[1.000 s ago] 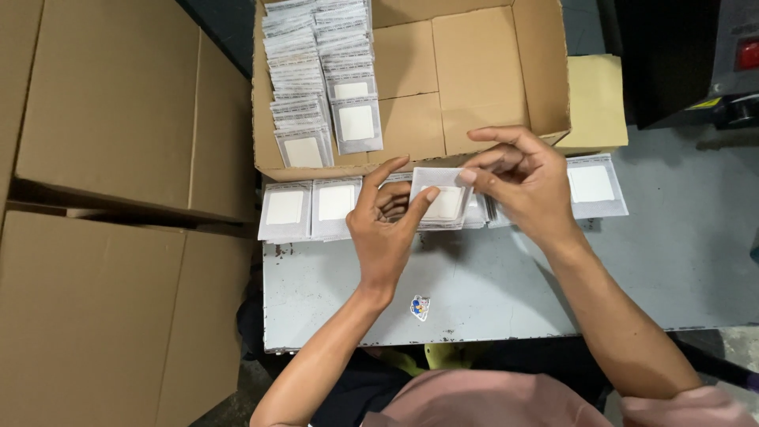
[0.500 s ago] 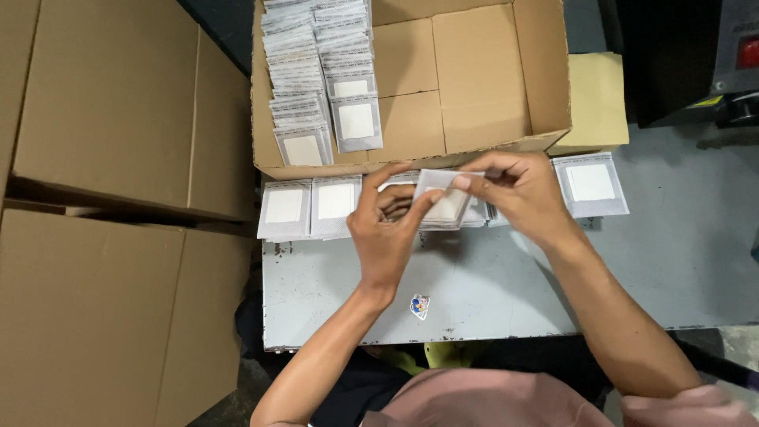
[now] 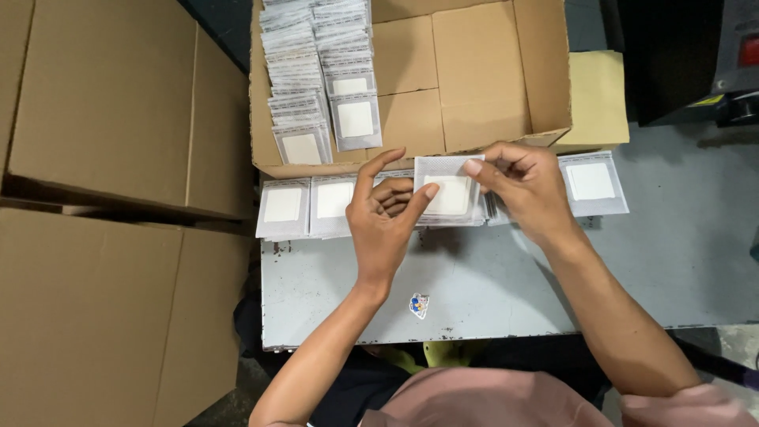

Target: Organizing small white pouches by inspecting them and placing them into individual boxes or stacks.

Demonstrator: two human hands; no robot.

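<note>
A square clear pouch with a white pad (image 3: 447, 192) is held just in front of the open cardboard box (image 3: 474, 87). The left hand (image 3: 385, 225) pinches its left edge with its fingers; the right hand (image 3: 526, 186) pinches its top right corner. More pouches (image 3: 308, 207) lie in a row on the grey surface (image 3: 506, 285) along the box's near wall. Stacked pouches (image 3: 320, 71) fill the box's left side.
</note>
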